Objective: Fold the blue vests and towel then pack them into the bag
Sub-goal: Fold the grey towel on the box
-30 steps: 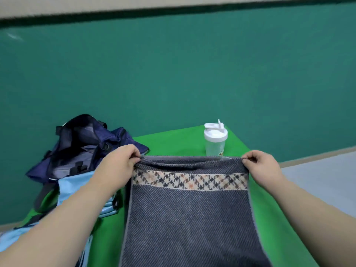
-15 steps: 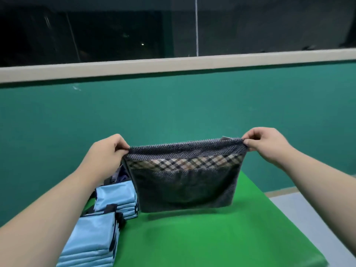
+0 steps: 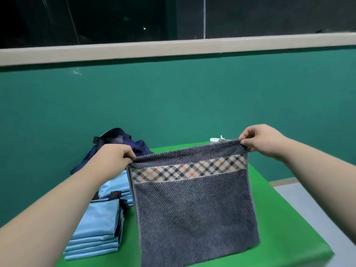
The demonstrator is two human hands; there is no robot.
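Your left grip (image 3: 115, 158) is pinching one top corner of the towel (image 3: 194, 209), thumb and curled fingers clamping the fabric. Your right grip (image 3: 264, 140) is pinching the opposite top corner the same way and is sitting a little higher. The towel is hanging flat between both grips with its top edge pulled taut and slanting. Whether its lower edge is touching the green desk (image 3: 285, 224), cannot tell. The cloth is showing a grey-blue terry with diagonal ribs, and a beige plaid band (image 3: 190, 169) is running just under the top edge.

Just left of the towel, folded light-blue vests (image 3: 96, 228) are lying in two neat stacks, smooth with dark trim. The navy bag (image 3: 113, 136) is slumping behind them. A white cap (image 3: 216, 139) is peeking over the towel's top edge near your right grip.
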